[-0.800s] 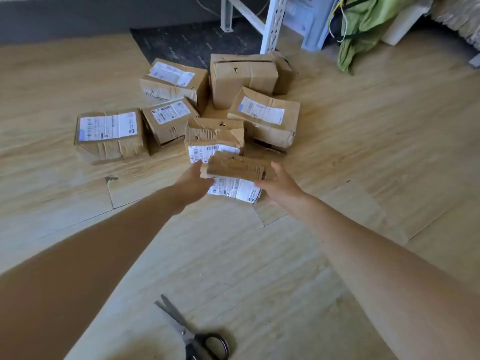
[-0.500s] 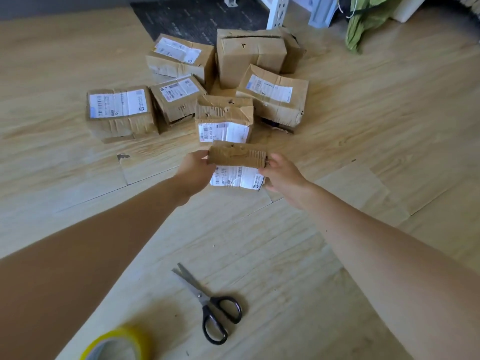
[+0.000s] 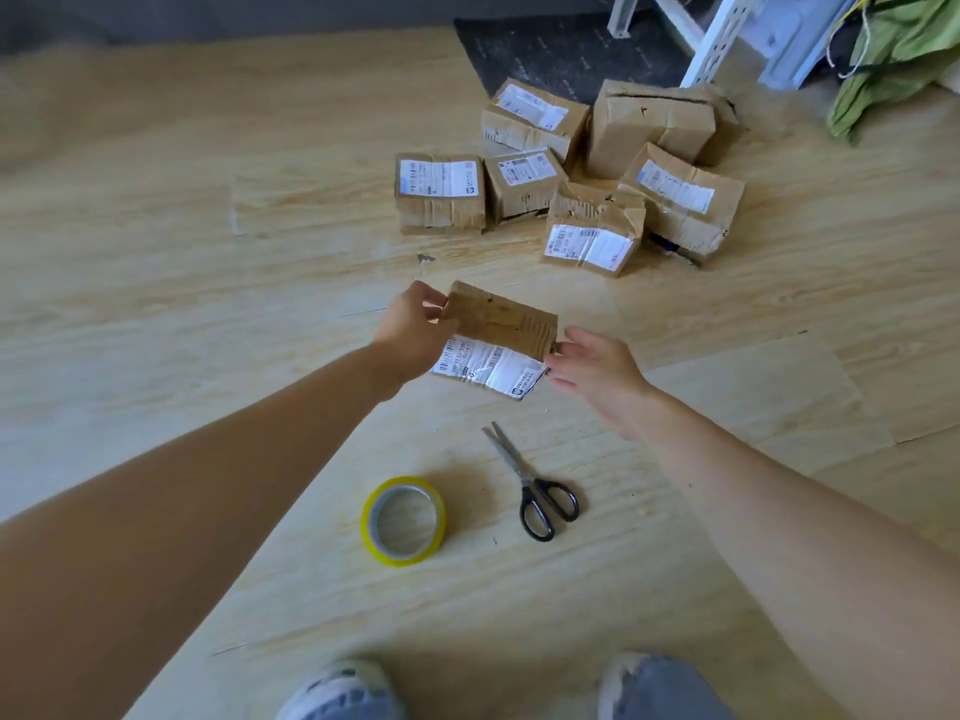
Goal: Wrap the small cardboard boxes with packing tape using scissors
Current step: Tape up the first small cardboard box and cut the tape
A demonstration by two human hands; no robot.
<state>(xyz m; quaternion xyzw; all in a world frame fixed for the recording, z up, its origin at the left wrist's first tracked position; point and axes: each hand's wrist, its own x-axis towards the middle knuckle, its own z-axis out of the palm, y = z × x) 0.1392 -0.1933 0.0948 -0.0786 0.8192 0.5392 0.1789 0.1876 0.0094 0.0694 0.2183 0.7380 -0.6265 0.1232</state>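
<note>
Left hand (image 3: 415, 324) grips the left end of a small brown cardboard box with a white printed shipping label (image 3: 498, 340), fingers curled over its upper corner. Right hand (image 3: 597, 368) sits at the box's right end with fingers spread and loose; fingertips appear to touch the edge, though a firm hold cannot be confirmed. Box is tilted, label face turned toward the person, positioned over the light wood-grain floor (image 3: 208, 304).

Black-handled steel scissors (image 3: 535, 485) lie flat on the floor nearer the person than the held box, blades closed and pointing away. Yellow-rimmed roll of clear packing tape (image 3: 404, 521) lies flat just beside the scissors, to their left, not touching.

Cluster of six further brown cardboard boxes with labels (image 3: 571, 174) rests on the floor beyond the held box, packed against one another, several dented. Behind them: dark floor mat (image 3: 561, 49), white perforated metal rack leg (image 3: 717, 39), green cloth (image 3: 893, 54). Knees in pale blue ripped denim (image 3: 660, 688) show at the bottom edge.
</note>
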